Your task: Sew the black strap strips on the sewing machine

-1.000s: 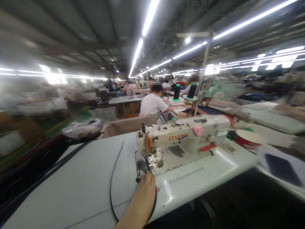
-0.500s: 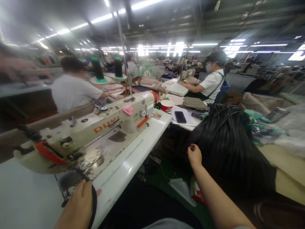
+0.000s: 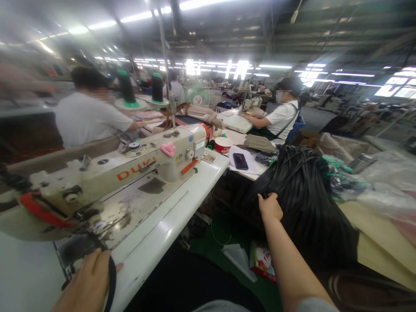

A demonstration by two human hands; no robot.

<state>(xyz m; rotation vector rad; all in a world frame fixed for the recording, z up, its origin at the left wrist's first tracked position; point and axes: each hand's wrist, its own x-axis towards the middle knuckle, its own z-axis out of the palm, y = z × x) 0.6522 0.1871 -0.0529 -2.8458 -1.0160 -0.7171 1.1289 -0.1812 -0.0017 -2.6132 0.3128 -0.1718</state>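
My left hand [image 3: 86,279] lies on the white machine table close to the needle end of a sewing machine [image 3: 139,167]. A narrow black strip [image 3: 112,277] passes between its thumb and fingers and hangs down toward the table edge. Stretched out to the right, my right hand [image 3: 271,207] has its fingers pinched together at the left side of a large hanging bundle of black strips [image 3: 307,190]. A bit of dark strip shows between those fingertips; the rest of it blends into the dark background.
A phone [image 3: 240,161] lies on white paper beside a red-and-white tub [image 3: 223,145]. Thread cones [image 3: 157,89] stand behind the machine. A red box [image 3: 262,262] sits on the green floor. Co-workers [image 3: 92,112] sit left and ahead; plastic bags [image 3: 346,177] lie to the right.
The view has swung slightly right, so most things sit further left. My right hand has shifted a little against the black bundle, still pinched. My left hand stays by the needle area.
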